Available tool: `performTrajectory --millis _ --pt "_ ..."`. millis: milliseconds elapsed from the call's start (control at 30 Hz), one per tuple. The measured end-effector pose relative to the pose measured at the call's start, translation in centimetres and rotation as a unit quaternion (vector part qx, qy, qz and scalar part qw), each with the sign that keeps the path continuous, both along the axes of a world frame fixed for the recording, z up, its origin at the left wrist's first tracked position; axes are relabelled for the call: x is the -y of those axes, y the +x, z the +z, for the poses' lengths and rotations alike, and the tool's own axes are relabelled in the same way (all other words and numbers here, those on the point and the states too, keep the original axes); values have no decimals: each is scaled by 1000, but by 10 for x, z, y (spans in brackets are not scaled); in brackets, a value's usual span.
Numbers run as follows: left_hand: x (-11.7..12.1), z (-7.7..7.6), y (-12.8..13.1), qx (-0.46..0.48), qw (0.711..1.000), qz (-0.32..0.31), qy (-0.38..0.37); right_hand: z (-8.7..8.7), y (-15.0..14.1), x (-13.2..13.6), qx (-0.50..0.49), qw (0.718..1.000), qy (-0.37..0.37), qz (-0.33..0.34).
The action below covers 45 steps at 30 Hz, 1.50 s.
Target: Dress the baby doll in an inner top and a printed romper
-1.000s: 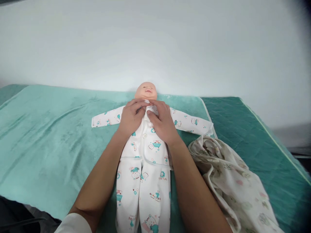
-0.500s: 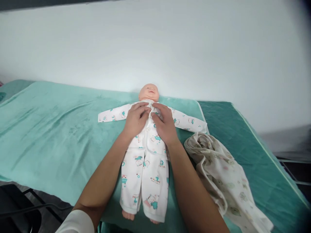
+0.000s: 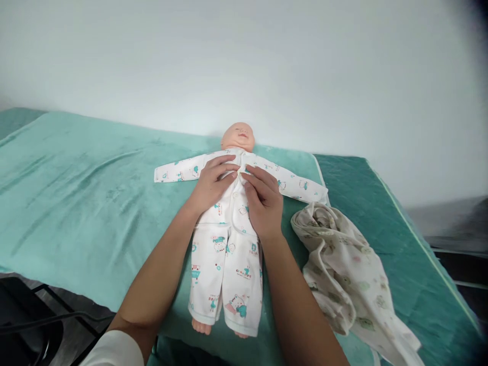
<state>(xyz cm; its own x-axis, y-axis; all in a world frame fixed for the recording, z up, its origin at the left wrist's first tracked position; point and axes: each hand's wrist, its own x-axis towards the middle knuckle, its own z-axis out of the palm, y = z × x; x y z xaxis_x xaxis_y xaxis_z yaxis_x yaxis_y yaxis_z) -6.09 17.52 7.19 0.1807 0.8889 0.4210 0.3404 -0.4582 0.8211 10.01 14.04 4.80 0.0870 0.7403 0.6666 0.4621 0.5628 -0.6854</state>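
A baby doll [image 3: 238, 136] lies on its back, dressed in a white printed jacket [image 3: 240, 211] and matching trousers [image 3: 242, 284]. Both sleeves stretch out sideways, and bare toes show below the trouser legs. On the chest, my left hand [image 3: 214, 184] pinches the jacket's front edge between thumb and forefinger. Opposite it, my right hand [image 3: 265, 201] has its fingertips closed on the same front opening, close to the left fingertips. A button shows lower on the jacket front. What lies right under the fingertips is partly hidden.
A crumpled cream cloth [image 3: 351, 274] with a faint print lies right of the doll. Light green sheeting [image 3: 76, 203] covers the table over a darker green cover [image 3: 351, 178]. A white wall [image 3: 244, 61] stands behind. A black chair [image 3: 26, 320] is at the lower left.
My right hand has shifted slightly down the chest and its fingers have curled more. My left hand stays at the front edge. The view has shifted a little.
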Motion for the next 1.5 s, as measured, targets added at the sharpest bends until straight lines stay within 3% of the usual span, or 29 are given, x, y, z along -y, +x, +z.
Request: performTrajectory --millis 333,567,833,1033,1167,1300,1500 --pt "-8 -1 -4 49 997 -39 -42 -1 1 1 38 998 -43 30" --pt "-8 -2 -1 39 999 -22 -1 0 1 3 72 995 -54 37" --pt "2 -1 5 -10 998 20 60 3 -3 6 -38 998 -57 6" --pt "14 7 -1 -42 998 -6 42 9 2 8 -83 992 -98 21" --pt "19 13 -11 -24 999 -37 -21 11 9 7 -96 988 -114 51" --pt "22 18 -19 -40 993 -100 -57 12 14 5 -56 990 -105 81" --pt "24 22 -22 -94 987 -122 -42 10 14 4 -22 990 -101 91"
